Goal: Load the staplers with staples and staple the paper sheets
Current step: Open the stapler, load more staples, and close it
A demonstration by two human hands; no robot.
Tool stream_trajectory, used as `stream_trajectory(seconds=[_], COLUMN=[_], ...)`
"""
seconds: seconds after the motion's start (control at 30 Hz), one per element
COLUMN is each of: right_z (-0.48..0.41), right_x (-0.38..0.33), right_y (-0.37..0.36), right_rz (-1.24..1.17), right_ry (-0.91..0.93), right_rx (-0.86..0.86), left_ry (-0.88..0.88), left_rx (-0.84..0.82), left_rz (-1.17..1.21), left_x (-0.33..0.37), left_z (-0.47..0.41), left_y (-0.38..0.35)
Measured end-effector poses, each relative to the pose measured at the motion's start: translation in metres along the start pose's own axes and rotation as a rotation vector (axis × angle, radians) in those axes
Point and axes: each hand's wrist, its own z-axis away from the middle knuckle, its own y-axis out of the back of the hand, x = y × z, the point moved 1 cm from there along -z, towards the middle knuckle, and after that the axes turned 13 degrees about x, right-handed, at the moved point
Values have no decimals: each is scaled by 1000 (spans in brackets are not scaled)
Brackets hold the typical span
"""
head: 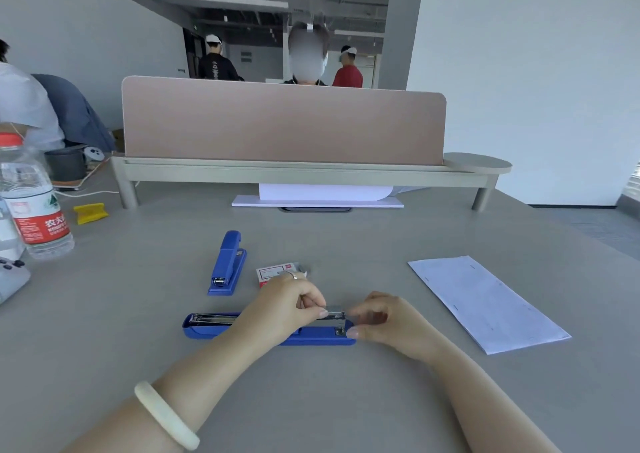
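With the blue stapler (268, 328) lying opened flat on the table (346, 400) to expose its channel, you are pinching a strip of staples (335, 313) between left fingers (320, 310) while right fingers (353, 331) are bracing the stapler's end.

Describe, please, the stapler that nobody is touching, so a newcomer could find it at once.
Start at the pink desk divider and come toward the person across the grey table. Left of the small staple box lies a blue closed stapler. Unlike the opened stapler nearer the person, it is shut and no hand holds it.
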Motion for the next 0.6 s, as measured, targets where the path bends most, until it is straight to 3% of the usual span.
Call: stream_trajectory(seconds=[0.6], right_z=[-5], right_x=[8], right_y=[-6], right_rz=[67], right_ry=[48], right_rx=[-27], left_ry=[86], left_rx=[-73], left_rz=[33], left_x=[-11], left_z=[-5], left_y=[-8])
